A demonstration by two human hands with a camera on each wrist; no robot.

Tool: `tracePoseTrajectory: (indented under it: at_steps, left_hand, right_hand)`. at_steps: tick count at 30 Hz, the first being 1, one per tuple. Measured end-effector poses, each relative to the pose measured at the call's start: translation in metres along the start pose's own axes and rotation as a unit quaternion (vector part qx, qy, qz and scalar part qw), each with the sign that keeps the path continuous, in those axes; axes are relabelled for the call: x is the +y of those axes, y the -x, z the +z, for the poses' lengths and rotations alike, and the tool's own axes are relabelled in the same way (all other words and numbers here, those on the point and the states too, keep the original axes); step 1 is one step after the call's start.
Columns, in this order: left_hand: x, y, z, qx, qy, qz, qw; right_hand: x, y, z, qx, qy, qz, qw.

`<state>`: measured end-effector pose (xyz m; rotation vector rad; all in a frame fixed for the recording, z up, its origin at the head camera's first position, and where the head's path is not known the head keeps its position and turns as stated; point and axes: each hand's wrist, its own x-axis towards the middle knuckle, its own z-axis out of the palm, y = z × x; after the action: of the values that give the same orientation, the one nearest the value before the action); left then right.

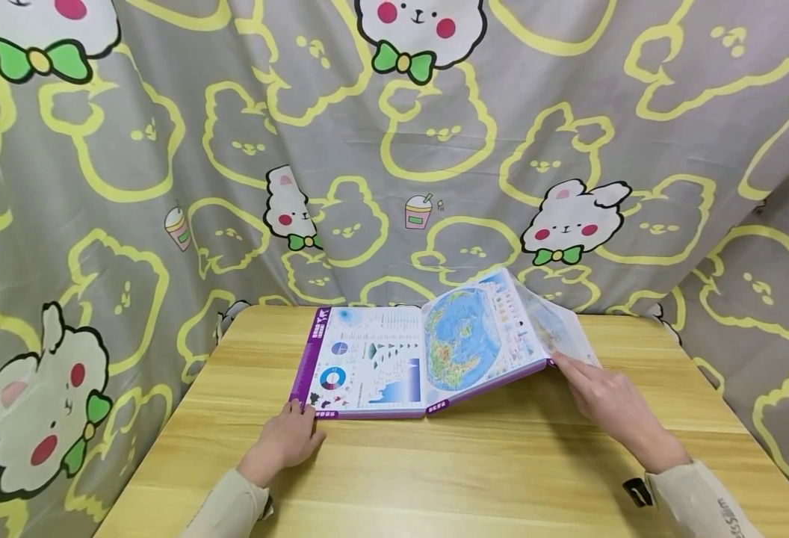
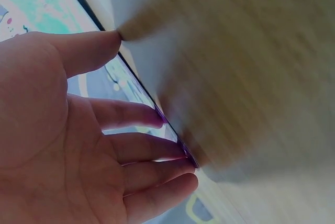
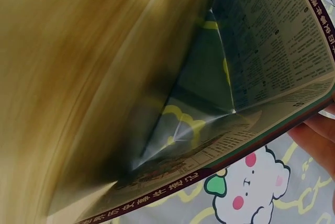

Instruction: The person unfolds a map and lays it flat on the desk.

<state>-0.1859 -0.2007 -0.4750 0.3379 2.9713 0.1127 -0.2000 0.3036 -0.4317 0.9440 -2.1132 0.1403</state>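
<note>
A purple-edged folding map (image 1: 361, 336) lies partly unfolded on the wooden table. Charts cover its flat left panel; the right one, with a blue ocean map (image 1: 462, 340), tilts up off the table. My left hand (image 1: 290, 437) rests its fingertips at the front left corner, fingers nearly straight in the left wrist view. With my right hand (image 1: 610, 407) I pinch the lower outer corner of the raised panel, where another shiny panel (image 1: 559, 329) folds back. The right wrist view shows the text-covered underside (image 3: 277, 41) bent into a hollow, with right-hand fingers (image 3: 316, 140) at its edge.
The light wooden table (image 1: 448, 478) stretches in front of the map and to both sides. A grey curtain (image 1: 435, 149) with rabbit and yellow outline prints hangs close behind the table and round its sides.
</note>
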Motion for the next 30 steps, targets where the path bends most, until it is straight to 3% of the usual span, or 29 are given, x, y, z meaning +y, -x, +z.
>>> tracePoseTrajectory:
  at_steps: [30]
  left_hand:
    - [0.000, 0.000, 0.000, 0.001, -0.001, 0.002, 1.0000]
  right_hand:
    - [0.004, 0.023, 0.001, -0.047, 0.004, 0.004, 0.9989]
